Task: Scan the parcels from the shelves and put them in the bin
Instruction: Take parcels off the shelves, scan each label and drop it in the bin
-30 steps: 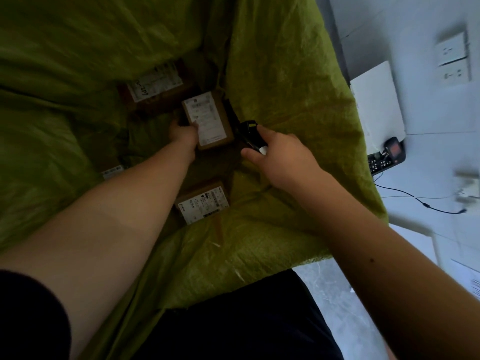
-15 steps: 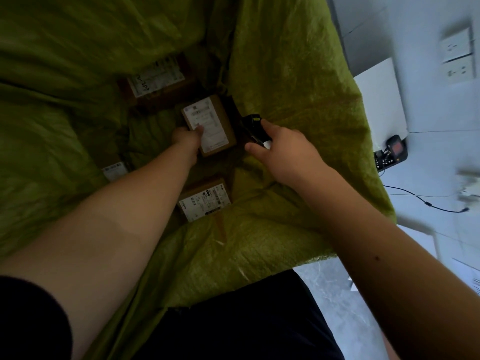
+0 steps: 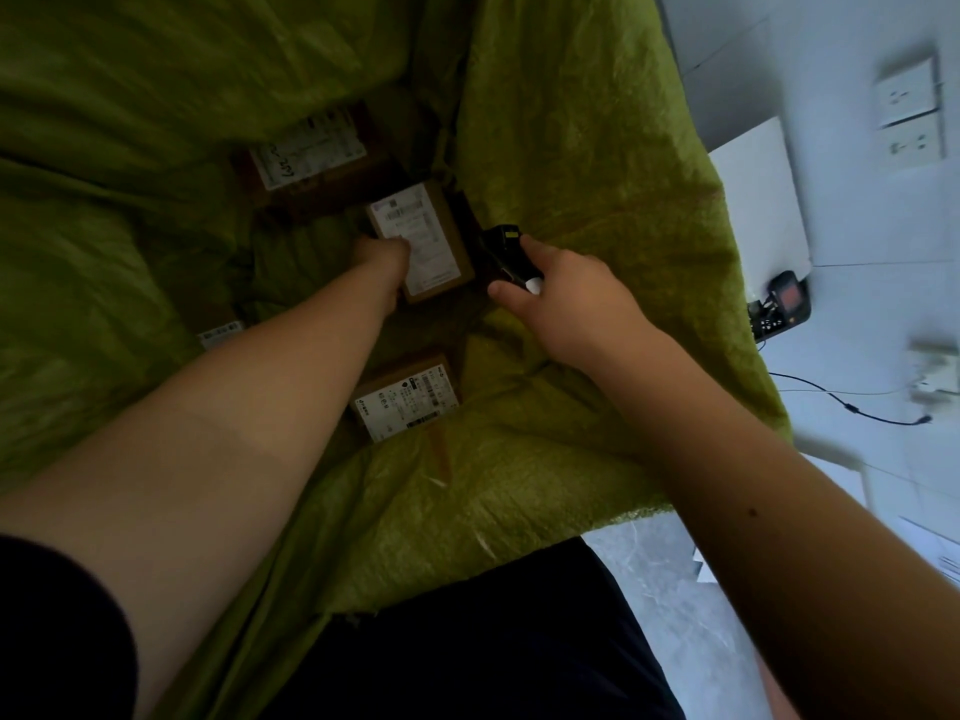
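Deep inside the green woven bin bag point(image 3: 571, 148), my left hand point(image 3: 382, 257) grips a small brown parcel point(image 3: 423, 241) with a white label facing up. Its thumb lies across the label's left edge. Just right of the parcel, my right hand point(image 3: 566, 298) holds a black handheld scanner point(image 3: 506, 252), its head pointing away from me. Other labelled brown parcels lie in the bag: one farther back point(image 3: 306, 153), one nearer me point(image 3: 408, 397), and a partly hidden one at the left point(image 3: 221, 335).
The green bag fills most of the view; its right rim drops to a pale floor. A white board point(image 3: 758, 200) leans against the wall at the right, with a dark device point(image 3: 779, 311), a cable point(image 3: 852, 407) and wall sockets point(image 3: 909, 111) near it.
The parcel in my left hand has moved slightly farther into the bag, and my right hand with the scanner has followed alongside it.
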Tool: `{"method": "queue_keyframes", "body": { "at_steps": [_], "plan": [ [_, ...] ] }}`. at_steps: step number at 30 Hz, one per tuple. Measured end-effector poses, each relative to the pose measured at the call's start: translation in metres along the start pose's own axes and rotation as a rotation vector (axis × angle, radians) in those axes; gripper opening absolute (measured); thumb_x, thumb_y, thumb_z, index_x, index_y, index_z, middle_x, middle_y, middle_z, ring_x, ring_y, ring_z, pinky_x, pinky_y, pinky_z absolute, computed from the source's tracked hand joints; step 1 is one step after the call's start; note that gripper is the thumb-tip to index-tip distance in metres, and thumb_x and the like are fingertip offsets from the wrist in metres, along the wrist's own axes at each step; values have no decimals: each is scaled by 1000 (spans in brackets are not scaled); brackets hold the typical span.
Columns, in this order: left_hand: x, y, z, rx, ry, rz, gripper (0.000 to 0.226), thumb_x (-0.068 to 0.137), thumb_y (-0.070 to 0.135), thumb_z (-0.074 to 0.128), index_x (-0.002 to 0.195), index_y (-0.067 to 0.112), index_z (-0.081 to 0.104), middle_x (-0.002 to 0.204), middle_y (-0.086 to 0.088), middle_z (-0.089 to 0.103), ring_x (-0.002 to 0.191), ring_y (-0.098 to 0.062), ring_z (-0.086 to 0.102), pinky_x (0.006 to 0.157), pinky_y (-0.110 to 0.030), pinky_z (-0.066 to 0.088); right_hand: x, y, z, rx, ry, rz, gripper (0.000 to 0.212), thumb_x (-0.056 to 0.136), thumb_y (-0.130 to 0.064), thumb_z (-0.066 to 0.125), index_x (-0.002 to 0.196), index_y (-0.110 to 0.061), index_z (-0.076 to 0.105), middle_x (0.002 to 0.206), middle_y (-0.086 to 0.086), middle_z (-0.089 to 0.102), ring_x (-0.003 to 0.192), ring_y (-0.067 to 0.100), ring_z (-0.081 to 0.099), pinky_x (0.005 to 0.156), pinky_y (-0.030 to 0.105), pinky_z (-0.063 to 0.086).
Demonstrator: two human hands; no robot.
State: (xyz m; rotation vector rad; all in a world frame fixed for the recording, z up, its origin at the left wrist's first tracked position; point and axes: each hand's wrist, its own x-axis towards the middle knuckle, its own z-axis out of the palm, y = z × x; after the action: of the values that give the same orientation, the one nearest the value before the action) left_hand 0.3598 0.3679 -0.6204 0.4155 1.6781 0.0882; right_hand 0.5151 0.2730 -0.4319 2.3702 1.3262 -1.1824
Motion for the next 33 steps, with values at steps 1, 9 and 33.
{"method": "queue_keyframes", "body": {
  "at_steps": [1,9,33],
  "plan": [
    [-1,-1,-1,5,-10,-1,39,109,20,53,147,15,52,144,-9,60,129,-29,60,96,-43,54,0,0,0,1,-2,-1,78,97,-63,56,162,-28,30,151,10,52,135,30,50,105,50,50],
    [-8,-18,-19,243,17,230,55,104,19,63,155,17,44,152,-9,55,139,-30,53,110,-44,47,-3,-3,-3,-42,-8,2,78,97,-65,54,162,-30,29,149,15,51,132,32,51,103,48,50],
    [-195,-48,-89,1082,424,609,82,97,52,62,164,24,24,165,-10,33,151,-31,32,123,-50,32,-51,-27,-37,-210,-3,-271,77,94,-72,50,161,-42,24,140,17,50,122,39,54,100,50,50]
  ]
}}
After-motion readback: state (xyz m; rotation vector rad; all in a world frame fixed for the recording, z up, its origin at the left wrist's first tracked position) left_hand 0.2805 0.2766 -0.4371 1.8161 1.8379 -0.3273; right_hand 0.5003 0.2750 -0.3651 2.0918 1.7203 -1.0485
